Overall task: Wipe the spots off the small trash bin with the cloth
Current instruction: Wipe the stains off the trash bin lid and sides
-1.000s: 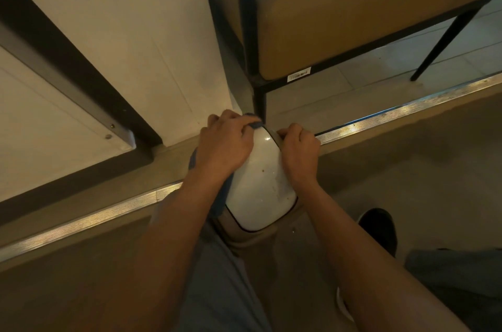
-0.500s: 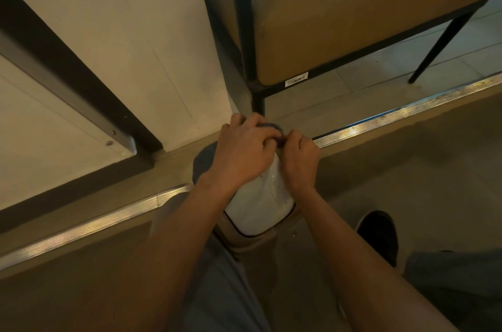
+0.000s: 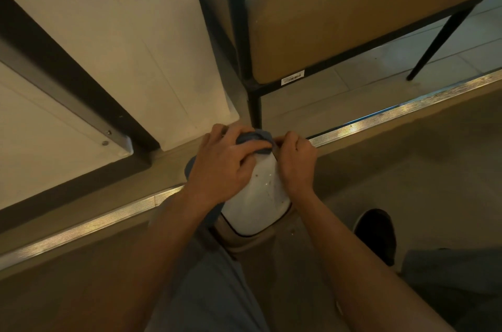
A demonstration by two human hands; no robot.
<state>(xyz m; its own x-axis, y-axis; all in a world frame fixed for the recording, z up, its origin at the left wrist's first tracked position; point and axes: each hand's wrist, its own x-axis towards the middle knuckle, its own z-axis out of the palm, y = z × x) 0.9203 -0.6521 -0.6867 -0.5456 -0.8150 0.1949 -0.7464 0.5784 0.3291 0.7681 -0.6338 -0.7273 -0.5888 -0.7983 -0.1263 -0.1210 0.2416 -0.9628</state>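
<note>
The small trash bin with the white domed lid (image 3: 254,204) sits on the floor right between the two hands, dark specks dotting the lid. Left hand (image 3: 222,168) has its fingers curled around a bunched blue cloth (image 3: 256,140) at the far edge of the lid, while the right hand (image 3: 294,163) grips the bin's right side, fingertips right up against the cloth.

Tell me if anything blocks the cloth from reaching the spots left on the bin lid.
Nothing visible does. The left hand holds the blue cloth at the far end of the white lid; the spots lie bare just nearer, between it and the right hand.
</note>
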